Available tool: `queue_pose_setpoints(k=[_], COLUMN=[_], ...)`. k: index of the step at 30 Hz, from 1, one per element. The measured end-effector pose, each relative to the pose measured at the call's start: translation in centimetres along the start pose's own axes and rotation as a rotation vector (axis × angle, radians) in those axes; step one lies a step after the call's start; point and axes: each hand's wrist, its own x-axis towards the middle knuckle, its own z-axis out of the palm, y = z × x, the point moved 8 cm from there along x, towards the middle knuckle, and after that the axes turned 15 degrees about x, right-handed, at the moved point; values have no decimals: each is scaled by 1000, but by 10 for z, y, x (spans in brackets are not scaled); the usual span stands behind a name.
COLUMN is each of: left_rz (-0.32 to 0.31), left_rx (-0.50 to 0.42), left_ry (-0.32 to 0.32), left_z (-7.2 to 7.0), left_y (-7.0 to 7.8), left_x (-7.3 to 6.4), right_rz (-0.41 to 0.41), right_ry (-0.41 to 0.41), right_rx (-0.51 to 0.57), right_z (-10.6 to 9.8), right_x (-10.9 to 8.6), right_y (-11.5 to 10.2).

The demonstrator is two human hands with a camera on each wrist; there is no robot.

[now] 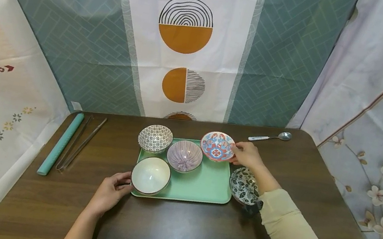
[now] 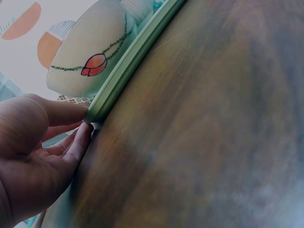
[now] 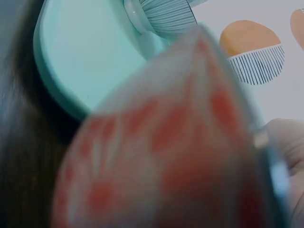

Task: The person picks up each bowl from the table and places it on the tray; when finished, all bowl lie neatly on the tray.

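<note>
At the front left corner of the green tray (image 1: 202,187), my left hand (image 1: 111,191) pinches the tray's rim, as the left wrist view shows. A cream bowl (image 1: 151,175) with a dark rim sits on that corner, a red flower painted on its outside. My right hand (image 1: 248,154) holds the right rim of a red-and-blue patterned bowl (image 1: 217,146) at the tray's back right. Between them stand a purple-striped bowl (image 1: 185,156) and a bowl with a small dotted pattern (image 1: 155,138). A blurred, red-patterned bowl (image 3: 156,166) hides most of my right hand in the right wrist view.
A black leaf-patterned bowl (image 1: 243,185) stands against the tray's right side, under my right forearm. At the back right lies a spoon (image 1: 269,136). To the left are metal tongs (image 1: 83,145) and a teal roll (image 1: 61,144). The wooden table (image 1: 186,238) meets hanging cloths behind.
</note>
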Motion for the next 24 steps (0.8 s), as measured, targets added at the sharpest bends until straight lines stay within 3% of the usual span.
queue_pose_setpoints(k=[13,24], left_rz=[5,2], left_rx=[13,2], left_ry=[12,2], left_z=[0,-1], left_y=[-2,2], left_x=[2,0], right_rz=[-85,-253], right_ry=[-42,-76], right_rx=[-53,-295], right_z=[-30,-55], right_x=[-24,-47], right_y=[0,9])
